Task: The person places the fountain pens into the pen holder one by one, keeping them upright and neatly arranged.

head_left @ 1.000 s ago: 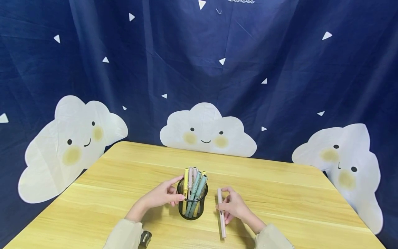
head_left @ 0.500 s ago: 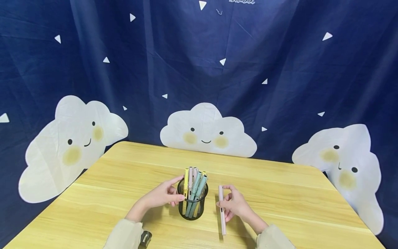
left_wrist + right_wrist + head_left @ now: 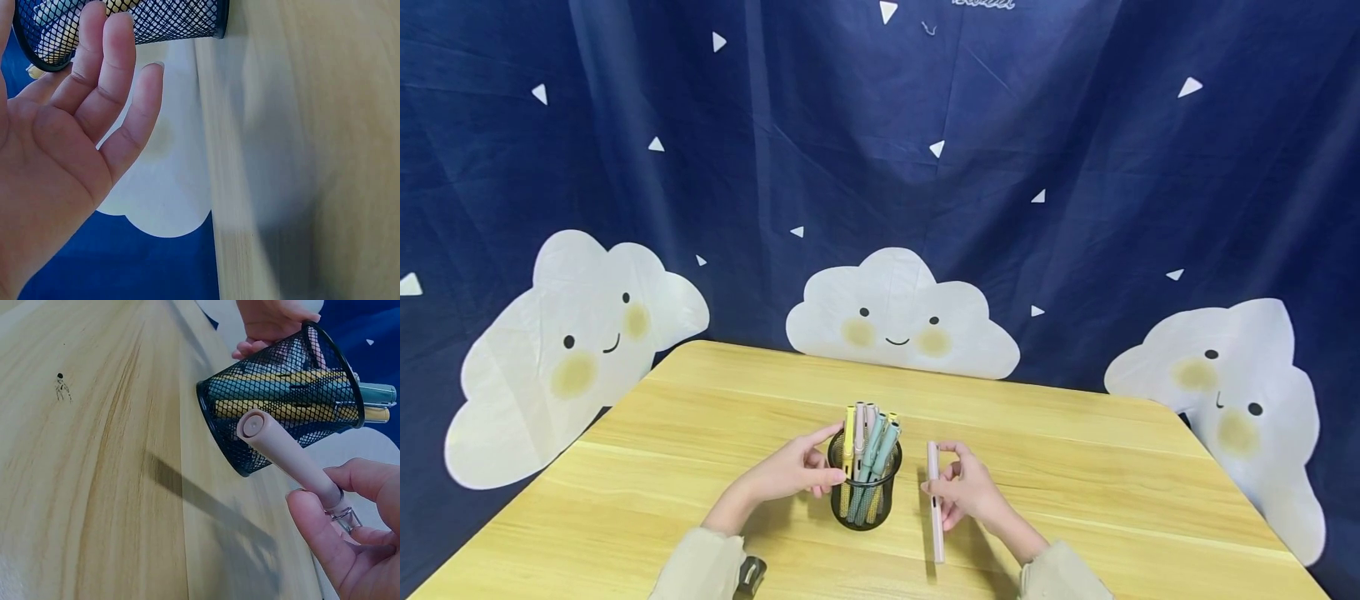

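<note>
A black mesh pen holder [image 3: 887, 498] stands upright on the table, with yellow, pale pink and green pens [image 3: 877, 454] leaning inside it. My left hand [image 3: 790, 469] holds its rim from the left between thumb and index finger; in the left wrist view the other fingers lie loosely beside the mesh wall [image 3: 181, 20]. To the right of the holder, my right hand [image 3: 972, 492] pinches a pale pink pen [image 3: 937, 533] near its middle, close to the clip. The right wrist view shows that pen's blunt end [image 3: 265, 432] overlapping the holder, above a shadow on the table.
The wooden table [image 3: 715, 392] reaches back to a dark blue curtain [image 3: 880, 125] printed with white clouds and triangles. A small black device [image 3: 750, 575] sits at my left cuff. A small dark mark [image 3: 60, 386] shows on the tabletop in the right wrist view.
The pale pink pen has moved slightly away from me and stands a bit more upright, with my right fingers shifting along with it. My left hand and the pen holder have stayed in place.
</note>
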`<state>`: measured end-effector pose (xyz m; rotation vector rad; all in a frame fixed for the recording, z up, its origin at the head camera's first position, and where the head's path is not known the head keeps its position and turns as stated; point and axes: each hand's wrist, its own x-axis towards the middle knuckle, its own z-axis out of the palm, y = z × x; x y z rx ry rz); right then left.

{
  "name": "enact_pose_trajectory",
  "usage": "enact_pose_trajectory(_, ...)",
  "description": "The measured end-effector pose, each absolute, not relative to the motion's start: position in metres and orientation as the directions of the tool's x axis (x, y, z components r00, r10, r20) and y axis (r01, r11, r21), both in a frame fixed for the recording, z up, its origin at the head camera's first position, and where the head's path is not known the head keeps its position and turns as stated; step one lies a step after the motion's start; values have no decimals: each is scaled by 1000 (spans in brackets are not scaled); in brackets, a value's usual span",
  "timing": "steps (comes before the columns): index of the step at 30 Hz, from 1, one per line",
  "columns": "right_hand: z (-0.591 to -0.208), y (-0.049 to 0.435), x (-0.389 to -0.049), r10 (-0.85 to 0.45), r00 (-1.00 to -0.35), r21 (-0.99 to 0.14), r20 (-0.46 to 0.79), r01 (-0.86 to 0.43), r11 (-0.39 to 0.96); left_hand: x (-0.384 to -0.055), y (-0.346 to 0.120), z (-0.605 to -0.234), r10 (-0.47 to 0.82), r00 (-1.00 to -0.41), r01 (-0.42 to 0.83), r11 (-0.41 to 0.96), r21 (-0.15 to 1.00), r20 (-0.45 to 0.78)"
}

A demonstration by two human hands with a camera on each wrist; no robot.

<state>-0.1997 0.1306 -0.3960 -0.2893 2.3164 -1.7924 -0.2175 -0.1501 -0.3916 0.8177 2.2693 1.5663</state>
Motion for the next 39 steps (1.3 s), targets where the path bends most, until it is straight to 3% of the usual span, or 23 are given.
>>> enact_pose_trajectory(39,-384,127,-198,-223,-974,-981,28,-70,183,-217,-150,-392,578,-810,300,269,915,95)
